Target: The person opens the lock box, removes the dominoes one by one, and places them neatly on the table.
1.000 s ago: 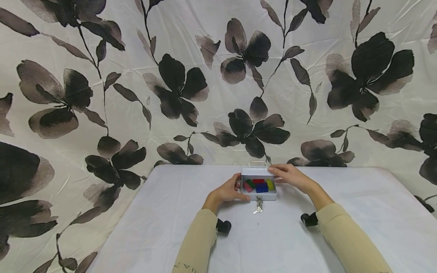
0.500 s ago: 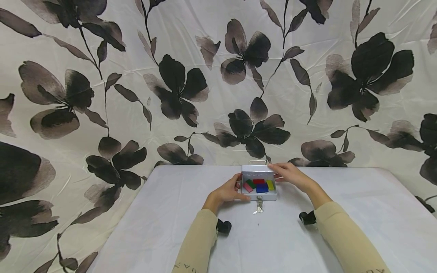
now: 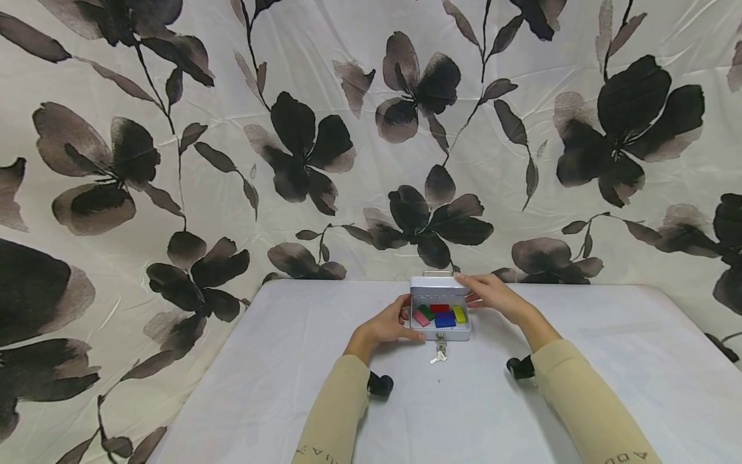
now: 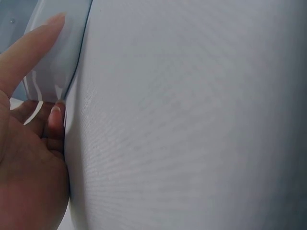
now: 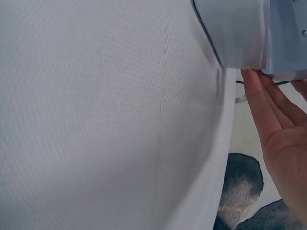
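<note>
A small silver-grey cash box (image 3: pixel 458 336) stands near the far edge of the table with its lid (image 3: pixel 438 283) raised. Inside lie several coloured blocks, among them a blue block (image 3: pixel 444 319), a pink block (image 3: pixel 421 318) and a yellow block (image 3: pixel 459 314). My left hand (image 3: pixel 382 323) grips the box's left side, thumb along the front and fingers curled behind. In the left wrist view that thumb lies flat on the cash box (image 4: pixel 62 62). My right hand (image 3: pixel 500 298) touches the lid's right corner with nearly straight fingers (image 5: pixel 261 103). Keys (image 3: pixel 440 350) hang at the front lock.
White cloth covers the table (image 3: pixel 278 361). A pale curtain (image 3: pixel 522 245) printed with dark flowers hangs right behind the far edge. A wire carrying handle (image 3: pixel 437 273) shows above the lid. Black wrist cameras (image 3: pixel 380 386) sit below both sleeves.
The lid's upper edge has risen in the head view, and less of the wire handle shows above it. My right hand has shifted slightly up with it. The left hand has stayed put.
</note>
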{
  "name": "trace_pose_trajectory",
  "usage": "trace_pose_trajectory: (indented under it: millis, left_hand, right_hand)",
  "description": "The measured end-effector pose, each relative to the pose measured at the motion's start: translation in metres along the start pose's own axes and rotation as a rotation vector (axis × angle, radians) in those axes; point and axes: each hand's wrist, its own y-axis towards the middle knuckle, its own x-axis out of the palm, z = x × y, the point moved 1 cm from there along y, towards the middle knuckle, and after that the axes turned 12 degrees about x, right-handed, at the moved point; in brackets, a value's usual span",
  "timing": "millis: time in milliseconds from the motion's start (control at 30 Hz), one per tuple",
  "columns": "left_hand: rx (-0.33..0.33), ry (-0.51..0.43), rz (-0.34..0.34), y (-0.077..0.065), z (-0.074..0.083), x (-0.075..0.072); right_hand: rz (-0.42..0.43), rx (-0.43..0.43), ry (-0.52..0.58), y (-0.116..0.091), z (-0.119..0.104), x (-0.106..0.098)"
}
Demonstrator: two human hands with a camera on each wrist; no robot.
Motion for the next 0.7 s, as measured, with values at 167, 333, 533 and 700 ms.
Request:
trace_pose_trajectory:
  millis: [167, 333, 533, 700]
  left_hand:
    - [0.003, -0.009, -0.001, -0.0004, 0.0002, -0.0002]
    - [-0.006, -0.005, 0.002, -0.0012, 0.0, 0.0004]
    - [-0.015, 0.025, 0.004, -0.0022, 0.0009, 0.0006]
    - [-0.007, 0.027, 0.006, -0.0032, 0.0038, 0.0004]
  right_hand:
    - [0.035, 0.024, -0.006, 0.0018, -0.001, 0.0006]
    - [0.045, 0.047, 0.007, 0.0023, -0.0032, 0.0021]
    - [0.07, 0.093, 0.027, 0.0044, -0.005, 0.0033]
    - [0.091, 0.117, 0.04, 0.0061, -0.0054, 0.0038]
